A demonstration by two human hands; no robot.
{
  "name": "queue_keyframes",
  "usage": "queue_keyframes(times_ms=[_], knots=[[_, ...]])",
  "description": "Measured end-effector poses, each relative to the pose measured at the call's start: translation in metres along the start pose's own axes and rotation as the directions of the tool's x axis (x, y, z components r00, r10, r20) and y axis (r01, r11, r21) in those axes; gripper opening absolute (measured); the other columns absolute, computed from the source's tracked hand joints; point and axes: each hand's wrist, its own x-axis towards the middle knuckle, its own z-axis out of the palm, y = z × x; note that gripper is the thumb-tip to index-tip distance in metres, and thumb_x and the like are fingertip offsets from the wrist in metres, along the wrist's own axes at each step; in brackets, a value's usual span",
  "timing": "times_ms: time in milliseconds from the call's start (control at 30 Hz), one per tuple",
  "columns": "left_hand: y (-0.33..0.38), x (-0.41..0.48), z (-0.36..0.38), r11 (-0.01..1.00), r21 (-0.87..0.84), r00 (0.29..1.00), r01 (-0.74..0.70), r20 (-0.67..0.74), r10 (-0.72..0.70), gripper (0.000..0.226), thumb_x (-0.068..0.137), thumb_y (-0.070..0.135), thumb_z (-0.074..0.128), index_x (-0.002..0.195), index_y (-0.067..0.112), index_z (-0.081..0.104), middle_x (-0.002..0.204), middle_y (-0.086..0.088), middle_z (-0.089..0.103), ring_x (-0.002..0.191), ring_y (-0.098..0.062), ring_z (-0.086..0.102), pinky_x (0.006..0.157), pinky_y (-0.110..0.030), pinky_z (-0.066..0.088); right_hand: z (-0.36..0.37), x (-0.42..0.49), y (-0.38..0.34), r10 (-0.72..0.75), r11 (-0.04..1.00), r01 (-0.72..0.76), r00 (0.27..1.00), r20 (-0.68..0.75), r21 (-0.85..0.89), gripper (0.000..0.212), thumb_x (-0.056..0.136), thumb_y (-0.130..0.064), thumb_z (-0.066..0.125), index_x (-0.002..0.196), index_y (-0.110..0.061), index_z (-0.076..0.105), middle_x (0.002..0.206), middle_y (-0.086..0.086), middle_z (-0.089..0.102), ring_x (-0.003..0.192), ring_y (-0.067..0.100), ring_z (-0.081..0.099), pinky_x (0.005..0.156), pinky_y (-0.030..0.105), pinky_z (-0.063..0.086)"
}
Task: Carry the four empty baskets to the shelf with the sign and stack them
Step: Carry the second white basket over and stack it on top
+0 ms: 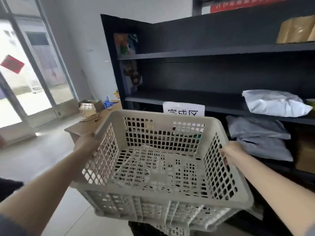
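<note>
Gripping grey basket sides: left hand, right hand (before signed shelf).

There are two hands, the left and the right. At least two gray baskets are nested together; the exact number is unclear. One paper sign, three gray mail bags, one open cardboard box.

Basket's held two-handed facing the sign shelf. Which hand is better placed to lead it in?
Right, probably. The right hand grips the basket on the wall nearest the shelf with the sign; the left hand holds the wall towards the open floor. Both should stay on.
</note>
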Motion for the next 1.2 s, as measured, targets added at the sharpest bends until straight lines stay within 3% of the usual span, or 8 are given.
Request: queue_keyframes(times_ms=[100,267,400,533,633,833,933,1200], knots=[[0.001,0.037,0.010,1.000,-0.008,0.999,0.008,0.041,-0.008,0.023,0.090,0.000,0.045,0.109,0.005,0.059,0.081,-0.018,0.066,0.053,-0.027,0.059,0.044,-0.031,0.051,0.028,0.020,-0.025,0.001,0.999,-0.001,1.000,0.016,-0.046,0.033,0.079,0.002,0.057,0.112,0.002,0.057,0.083,0.026,0.066,0.070,0.043,0.068,0.064,0.062,0.054],[-0.001,0.116,0.038,1.000,-0.024,0.992,0.010,0.123,-0.007,0.034,0.090,-0.003,0.045,0.121,0.005,0.056,0.091,-0.022,0.066,0.058,-0.027,0.058,0.056,-0.040,0.057,0.060,0.036,-0.052,0.027,0.995,-0.032,0.998,-0.061,-0.089,0.017,0.081,0.001,0.057,0.098,0.002,0.057,0.083,0.025,0.064,0.073,0.042,0.066,0.064,0.060,0.056],[0.000,0.186,0.072,0.999,-0.011,0.976,-0.041,0.212,0.042,0.037,0.088,-0.006,0.049,0.124,0.003,0.056,0.089,-0.019,0.066,0.057,-0.025,0.057,0.052,-0.038,0.056,0.088,0.054,-0.047,0.108,0.991,-0.116,0.988,-0.107,-0.069,0.023,0.081,0.000,0.056,0.104,0.004,0.057,0.084,0.027,0.063,0.078,0.044,0.066,0.061,0.054,0.055],[0.005,0.221,0.097,0.992,0.042,0.953,-0.119,0.285,0.102,0.026,0.092,0.002,0.045,0.114,0.005,0.057,0.088,-0.018,0.068,0.061,-0.029,0.063,0.064,-0.044,0.062,0.097,0.048,-0.038,0.167,0.982,-0.179,0.970,-0.175,-0.054,0.017,0.081,-0.001,0.057,0.097,0.004,0.056,0.088,0.027,0.064,0.081,0.044,0.065,0.064,0.052,0.055],[0.004,0.253,0.114,0.984,0.062,0.930,-0.167,0.340,0.137,0.020,0.094,0.014,0.042,0.104,0.009,0.058,0.084,-0.015,0.069,0.069,-0.033,0.071,0.061,-0.047,0.063,0.111,0.040,-0.032,0.253,0.963,-0.265,0.947,-0.198,-0.037,0.018,0.079,-0.001,0.059,0.097,0.004,0.059,0.086,0.026,0.065,0.078,0.042,0.066,0.066,0.058,0.055],[-0.007,0.274,0.136,0.971,0.128,0.895,-0.202,0.428,0.130,0.019,0.092,0.017,0.043,0.100,0.009,0.059,0.086,-0.012,0.070,0.067,-0.029,0.072,0.059,-0.046,0.063,0.126,0.035,-0.036,0.269,0.956,-0.290,0.926,-0.266,-0.044,0.011,0.081,0.003,0.057,0.090,0.005,0.061,0.078,0.025,0.064,0.075,0.042,0.066,0.064,0.049,0.055],[-0.007,0.279,0.139,0.970,0.143,0.886,-0.196,0.449,0.113,0.018,0.089,0.008,0.043,0.098,0.006,0.058,0.088,-0.015,0.069,0.070,-0.035,0.072,0.063,-0.048,0.063,0.127,0.033,-0.044,0.279,0.954,-0.297,0.930,-0.241,-0.044,0.010,0.081,0.005,0.054,0.089,0.005,0.061,0.082,0.025,0.065,0.074,0.040,0.065,0.062,0.045,0.052],[0.000,0.291,0.158,0.965,0.118,0.875,-0.235,0.459,0.157,0.020,0.086,0.005,0.044,0.100,0.006,0.058,0.087,-0.017,0.070,0.071,-0.037,0.071,0.064,-0.050,0.062,0.123,0.030,-0.050,0.266,0.957,-0.288,0.919,-0.291,-0.036,0.015,0.080,0.006,0.052,0.089,0.008,0.063,0.088,0.030,0.066,0.081,0.044,0.067,0.070,0.053,0.056]])
